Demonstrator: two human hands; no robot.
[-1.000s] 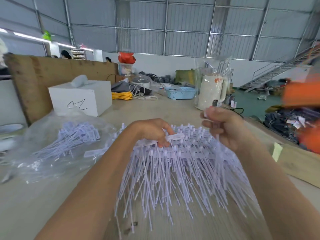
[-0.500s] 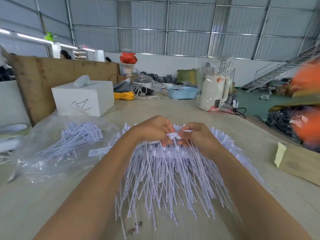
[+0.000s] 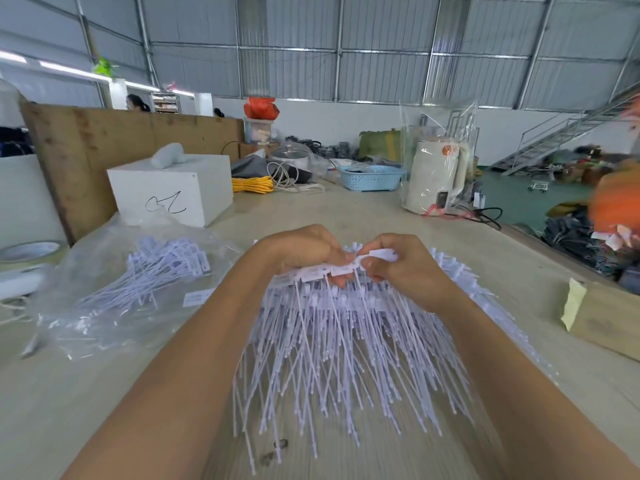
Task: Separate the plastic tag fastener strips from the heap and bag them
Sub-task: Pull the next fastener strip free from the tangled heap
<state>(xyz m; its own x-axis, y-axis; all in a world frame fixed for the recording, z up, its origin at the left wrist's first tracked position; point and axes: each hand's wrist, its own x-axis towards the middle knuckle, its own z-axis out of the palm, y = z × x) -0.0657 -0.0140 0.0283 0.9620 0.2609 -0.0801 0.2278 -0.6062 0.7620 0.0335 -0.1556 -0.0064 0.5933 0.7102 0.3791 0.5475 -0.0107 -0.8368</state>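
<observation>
1. A clear bag (image 3: 104, 306) on the table's (image 3: 398, 216) left holds bundled strips.
2. The left hand (image 3: 304, 251) pinches a fastener strip (image 3: 332, 270) atop the heap (image 3: 346, 341).
3. The right hand (image 3: 405, 268) pinches the same strip's right end, fingers curled.

A heap of tag fastener strips (image 3: 346, 341) lies on the worktop (image 3: 363, 216) right in front of the person. Both hands sit on the far end of the heap, the left hand (image 3: 304, 251) beside the right hand (image 3: 405, 265). A plastic bag (image 3: 114, 292) with strips in it lies to the left. Behind the bag stands a box (image 3: 173, 188). A basket (image 3: 370, 178) and a kettle (image 3: 436, 178) stand at the back, the kettle to the right.
</observation>
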